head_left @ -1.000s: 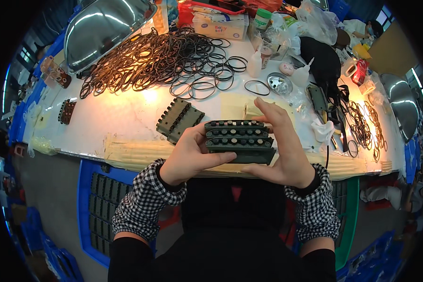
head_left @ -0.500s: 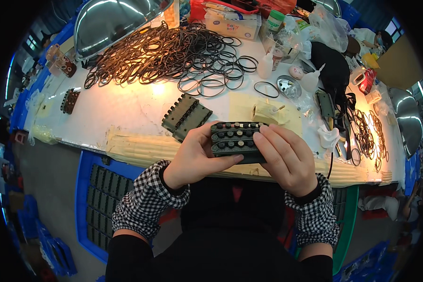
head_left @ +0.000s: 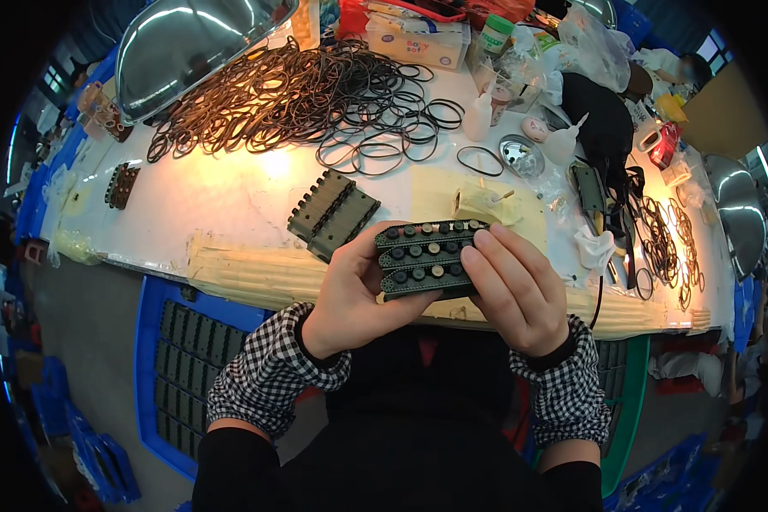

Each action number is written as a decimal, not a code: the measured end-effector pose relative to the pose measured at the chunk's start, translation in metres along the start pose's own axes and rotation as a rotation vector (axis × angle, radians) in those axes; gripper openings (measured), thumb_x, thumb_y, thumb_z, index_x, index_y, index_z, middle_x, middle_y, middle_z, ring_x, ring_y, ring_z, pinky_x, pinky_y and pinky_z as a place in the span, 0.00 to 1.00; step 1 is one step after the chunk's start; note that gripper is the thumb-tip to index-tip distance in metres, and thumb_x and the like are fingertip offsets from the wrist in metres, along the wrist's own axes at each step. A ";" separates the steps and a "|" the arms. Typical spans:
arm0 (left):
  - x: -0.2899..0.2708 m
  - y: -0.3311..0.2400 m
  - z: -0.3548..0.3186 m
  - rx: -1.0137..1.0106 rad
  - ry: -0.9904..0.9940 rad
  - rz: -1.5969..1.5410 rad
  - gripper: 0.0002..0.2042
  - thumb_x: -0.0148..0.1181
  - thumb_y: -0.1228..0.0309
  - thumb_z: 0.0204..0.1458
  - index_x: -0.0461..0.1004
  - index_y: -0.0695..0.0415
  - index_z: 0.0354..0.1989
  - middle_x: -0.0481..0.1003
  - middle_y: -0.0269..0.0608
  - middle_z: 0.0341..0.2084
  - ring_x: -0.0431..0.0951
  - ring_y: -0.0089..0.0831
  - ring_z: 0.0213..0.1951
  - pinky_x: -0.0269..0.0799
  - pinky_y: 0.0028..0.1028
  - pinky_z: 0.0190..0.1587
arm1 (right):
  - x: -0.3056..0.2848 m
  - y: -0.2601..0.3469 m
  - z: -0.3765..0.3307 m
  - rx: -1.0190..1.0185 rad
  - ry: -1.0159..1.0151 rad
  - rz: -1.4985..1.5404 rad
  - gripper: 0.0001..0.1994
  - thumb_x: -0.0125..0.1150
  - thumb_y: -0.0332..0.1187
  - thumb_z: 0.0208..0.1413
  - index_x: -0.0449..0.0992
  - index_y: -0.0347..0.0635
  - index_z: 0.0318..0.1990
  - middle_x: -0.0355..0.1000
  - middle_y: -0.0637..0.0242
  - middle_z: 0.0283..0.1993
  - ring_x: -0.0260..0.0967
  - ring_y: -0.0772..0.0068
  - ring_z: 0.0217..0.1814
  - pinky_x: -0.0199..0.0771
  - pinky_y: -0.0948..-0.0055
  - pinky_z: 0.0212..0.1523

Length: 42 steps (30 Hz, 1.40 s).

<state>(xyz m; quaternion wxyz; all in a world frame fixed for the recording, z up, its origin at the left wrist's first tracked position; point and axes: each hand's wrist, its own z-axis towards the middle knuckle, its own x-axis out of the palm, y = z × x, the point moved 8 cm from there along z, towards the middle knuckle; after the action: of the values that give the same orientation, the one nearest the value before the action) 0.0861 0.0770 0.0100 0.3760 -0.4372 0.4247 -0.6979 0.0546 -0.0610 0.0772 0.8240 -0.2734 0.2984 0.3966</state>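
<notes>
Between both hands, above the table's near edge, is a stack of dark green strips point(head_left: 421, 253). Three rows of small round knobs face me, mostly black with a few brass-coloured. My left hand point(head_left: 346, 299) grips the stack's left end, thumb along the lower edge. At the other end, my right hand point(head_left: 522, 294) closes round it with fingertips on the front, covering part of the rows. Just beyond my left hand lies a similar group of green strips point(head_left: 333, 215), flat on the table with knobs along one side. A cream block point(head_left: 478, 203) sits on yellowish paper behind the stack.
A large heap of dark rubber rings point(head_left: 299, 102) covers the far left, beside a shiny metal lamp shade point(head_left: 196, 51). Bottles, bags and a black cloth item point(head_left: 602, 119) crowd the right. Below the table stand a blue tray point(head_left: 149, 367) of green strips and a green tray point(head_left: 631, 410).
The stack has tipped so that its three knob rows show more fully. My left thumb has shifted lower along it. The whole view has moved slightly.
</notes>
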 end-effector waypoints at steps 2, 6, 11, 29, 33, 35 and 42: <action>0.000 0.001 0.000 -0.007 -0.029 -0.025 0.25 0.69 0.83 0.45 0.67 0.66 0.53 0.75 0.40 0.46 0.76 0.24 0.48 0.73 0.25 0.52 | 0.001 0.000 0.000 -0.002 0.002 0.006 0.19 0.60 0.24 0.47 0.76 0.34 0.50 0.73 0.57 0.52 0.73 0.57 0.54 0.80 0.69 0.49; -0.002 0.007 0.000 0.000 -0.068 -0.029 0.25 0.69 0.83 0.44 0.67 0.66 0.52 0.76 0.40 0.45 0.77 0.23 0.47 0.74 0.25 0.51 | 0.002 0.001 0.000 -0.002 0.014 0.002 0.19 0.60 0.24 0.47 0.76 0.33 0.50 0.72 0.56 0.52 0.72 0.56 0.55 0.80 0.68 0.50; -0.004 0.012 0.000 0.009 -0.079 -0.025 0.25 0.69 0.84 0.44 0.67 0.66 0.52 0.76 0.40 0.44 0.77 0.23 0.46 0.74 0.25 0.51 | 0.005 0.001 -0.004 -0.031 -0.005 -0.004 0.19 0.60 0.23 0.47 0.75 0.32 0.50 0.72 0.55 0.52 0.72 0.54 0.56 0.81 0.68 0.51; -0.006 0.009 0.004 0.113 -0.049 0.072 0.27 0.68 0.85 0.43 0.67 0.67 0.55 0.76 0.42 0.45 0.77 0.25 0.47 0.74 0.25 0.51 | 0.008 -0.009 -0.007 0.023 -0.037 0.083 0.19 0.63 0.29 0.50 0.74 0.34 0.51 0.71 0.56 0.52 0.69 0.54 0.58 0.75 0.62 0.59; -0.016 0.000 0.012 0.214 -0.041 0.237 0.29 0.67 0.86 0.42 0.67 0.66 0.56 0.72 0.44 0.51 0.74 0.27 0.51 0.73 0.26 0.53 | -0.013 -0.044 -0.007 0.330 -0.172 0.207 0.22 0.69 0.33 0.48 0.74 0.37 0.51 0.72 0.57 0.50 0.68 0.54 0.54 0.70 0.61 0.55; -0.021 0.000 0.016 0.233 -0.050 0.298 0.29 0.67 0.87 0.41 0.67 0.65 0.56 0.70 0.45 0.53 0.73 0.27 0.53 0.72 0.26 0.55 | -0.018 -0.070 -0.014 0.477 -0.172 0.157 0.21 0.71 0.32 0.46 0.75 0.37 0.49 0.73 0.58 0.45 0.69 0.56 0.47 0.69 0.64 0.47; -0.026 0.011 0.027 0.236 -0.068 0.245 0.31 0.66 0.88 0.42 0.66 0.63 0.59 0.69 0.45 0.56 0.72 0.29 0.56 0.70 0.28 0.58 | 0.016 -0.112 -0.030 0.675 -0.014 0.207 0.07 0.65 0.28 0.51 0.79 0.38 0.38 0.71 0.67 0.28 0.65 0.64 0.35 0.64 0.68 0.36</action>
<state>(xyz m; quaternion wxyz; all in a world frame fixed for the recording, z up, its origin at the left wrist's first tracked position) 0.1213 0.0889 -0.0008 0.5212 -0.3585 0.3770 -0.6765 0.1456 -0.1336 0.0700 0.8254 0.0488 0.4332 0.3587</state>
